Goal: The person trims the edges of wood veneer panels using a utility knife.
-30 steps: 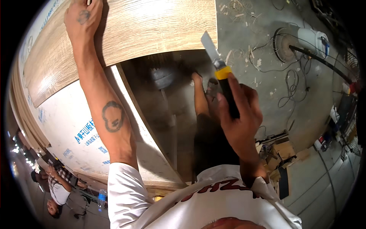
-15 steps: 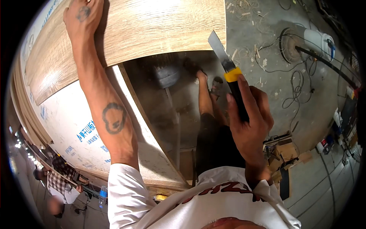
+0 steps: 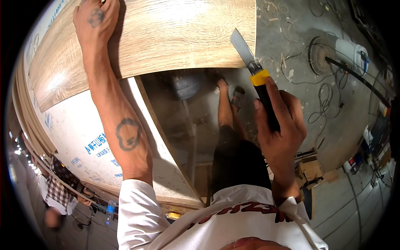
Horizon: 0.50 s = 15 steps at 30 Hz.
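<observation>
My right hand (image 3: 283,123) is wrapped around the black handle of a utility knife (image 3: 260,78) with a yellow collar. Its long angled blade points up and left, overlapping the right end of a wood-grain sheet (image 3: 183,37); I cannot tell whether they touch. My left arm stretches across that sheet. At the top edge of the view, my left hand (image 3: 96,21) is over the sheet with fingers curled and partly cut off. A small dark bit shows between them, too little to name. Below the sheet lies a white printed board (image 3: 79,133).
A worker in a checked shirt (image 3: 62,183) is at lower left, near a water bottle (image 3: 110,211). A round-based stand (image 3: 320,56), a white plastic container (image 3: 352,54) and loose cables (image 3: 323,100) occupy the right-hand floor. Cardboard (image 3: 310,170) lies right of me.
The view has shifted slightly, so the sheet and both hands appear a little lower and farther right. The knife stays in my right hand, its blade tilted slightly more to the left.
</observation>
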Available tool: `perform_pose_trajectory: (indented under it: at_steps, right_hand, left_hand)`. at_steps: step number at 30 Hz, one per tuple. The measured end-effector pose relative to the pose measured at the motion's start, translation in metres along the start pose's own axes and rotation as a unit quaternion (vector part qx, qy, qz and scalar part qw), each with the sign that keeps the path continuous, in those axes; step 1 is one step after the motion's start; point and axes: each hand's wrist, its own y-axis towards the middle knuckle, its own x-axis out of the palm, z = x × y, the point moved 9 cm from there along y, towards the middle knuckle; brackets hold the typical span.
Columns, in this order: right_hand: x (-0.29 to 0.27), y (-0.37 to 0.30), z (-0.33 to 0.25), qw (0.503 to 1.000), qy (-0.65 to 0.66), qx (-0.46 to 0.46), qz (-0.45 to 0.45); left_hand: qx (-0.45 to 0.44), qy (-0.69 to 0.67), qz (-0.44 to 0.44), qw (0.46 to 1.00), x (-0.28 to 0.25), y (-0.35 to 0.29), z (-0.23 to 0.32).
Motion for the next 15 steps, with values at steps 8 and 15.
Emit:
perform_pose_trajectory:
  at_steps: [8,15]
  right_hand:
    - [0.001,0.018,0.000,0.999,-0.026,-0.013,-0.014]
    - [-0.001,0.038,0.003,0.999,-0.015,-0.031,0.013]
  left_hand:
    - [0.002,0.068,0.000,0.998,-0.003,-0.003,0.007]
    - [-0.004,0.123,0.013,0.992,0.001,0.000,-0.003]
